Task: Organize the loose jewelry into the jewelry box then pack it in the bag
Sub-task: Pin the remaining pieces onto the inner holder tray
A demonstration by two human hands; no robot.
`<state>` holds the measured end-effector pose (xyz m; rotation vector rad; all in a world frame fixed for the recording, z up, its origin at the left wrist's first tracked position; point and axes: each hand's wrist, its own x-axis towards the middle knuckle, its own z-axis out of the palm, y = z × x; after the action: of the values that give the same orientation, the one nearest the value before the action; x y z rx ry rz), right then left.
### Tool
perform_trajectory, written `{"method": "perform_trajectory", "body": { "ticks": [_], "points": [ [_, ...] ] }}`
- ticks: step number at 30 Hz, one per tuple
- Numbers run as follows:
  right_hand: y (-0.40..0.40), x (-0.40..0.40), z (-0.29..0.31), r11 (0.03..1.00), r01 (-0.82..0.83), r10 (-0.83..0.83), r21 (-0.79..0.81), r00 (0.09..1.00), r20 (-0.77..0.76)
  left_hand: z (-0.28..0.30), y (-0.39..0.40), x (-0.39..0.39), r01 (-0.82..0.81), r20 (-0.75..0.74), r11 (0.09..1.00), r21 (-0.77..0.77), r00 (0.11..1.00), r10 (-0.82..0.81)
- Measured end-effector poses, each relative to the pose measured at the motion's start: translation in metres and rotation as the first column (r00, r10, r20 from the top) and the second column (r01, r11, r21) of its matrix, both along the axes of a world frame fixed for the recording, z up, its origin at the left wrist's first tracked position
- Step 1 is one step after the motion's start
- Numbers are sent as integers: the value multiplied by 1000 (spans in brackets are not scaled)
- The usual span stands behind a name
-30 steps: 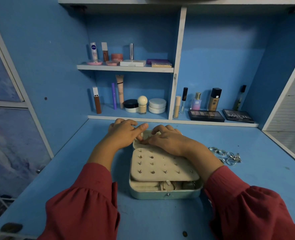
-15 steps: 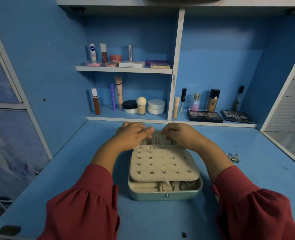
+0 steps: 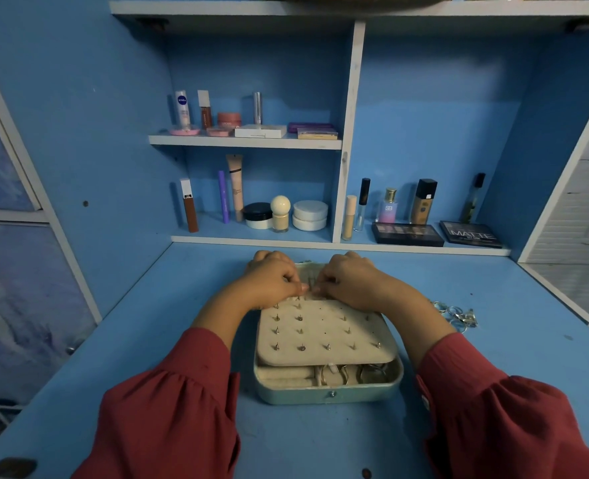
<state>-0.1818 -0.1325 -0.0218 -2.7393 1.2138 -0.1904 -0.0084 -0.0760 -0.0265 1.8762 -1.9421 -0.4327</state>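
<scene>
My left hand [image 3: 275, 279] and right hand [image 3: 350, 279], apart half a second ago, have drawn together with curled fingertips nearly touching over the far edge of the cream studded earring panel [image 3: 324, 331], uncovering the loose silver rings [image 3: 455, 314] beside my right forearm.

"NIVEA" on white tube [image 3: 182, 108], upper shelf. "SB" on small perfume bottle [image 3: 388, 206], "MATTE" on dark palette [image 3: 470, 234], lower shelf, rt side.

Leaving open tabletop [image 3: 168, 333] left of the jewelry box [image 3: 327, 392]; crowding the right side with loose rings [image 3: 457, 314]; blocking the far edge with the shelf's cosmetics [image 3: 279, 216].
</scene>
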Motion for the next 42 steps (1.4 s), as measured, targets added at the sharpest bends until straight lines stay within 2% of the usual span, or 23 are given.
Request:
{"method": "perform_trajectory", "body": {
  "ticks": [3,6,9,13,16,20,27,32,36,38,42],
  "points": [
    [2,1,1,1000,7,-7,1,1000,19,2,0,-1,19,10,1000,17,1000,-19],
    [1,-4,2,998,64,-58,-29,983,176,4,1,2,7,-39,1000,-6,999,-7],
    [-2,-16,7,991,120,-130,51,940,316,4,2,4,3,-103,999,-51,995,-9],
    [-4,-31,11,974,115,-171,196,937,303,-1,0,3,36,-99,999,-35,994,-39],
    [-5,-36,11,967,94,-160,239,949,274,-1,-1,3,42,-112,999,-27,993,-45],
    [-14,-40,6,983,100,-151,155,917,370,0,0,5,25,-143,997,-79,989,-37],
    [-6,-38,7,988,128,-146,88,958,246,-3,-2,3,50,-51,999,3,997,-50],
    [1,-35,13,987,94,-131,132,943,305,-3,-5,5,29,-94,999,-38,995,-32],
    [3,-30,12,987,48,-78,153,977,200,-4,-4,5,18,-133,998,-54,991,-25],
    [3,-31,13,980,60,-105,189,966,237,-4,-3,6,13,-139,998,-53,990,-21],
    [-2,-37,11,961,119,-218,248,881,419,-1,-1,9,-28,-178,996,-80,984,13]
  ]
}}
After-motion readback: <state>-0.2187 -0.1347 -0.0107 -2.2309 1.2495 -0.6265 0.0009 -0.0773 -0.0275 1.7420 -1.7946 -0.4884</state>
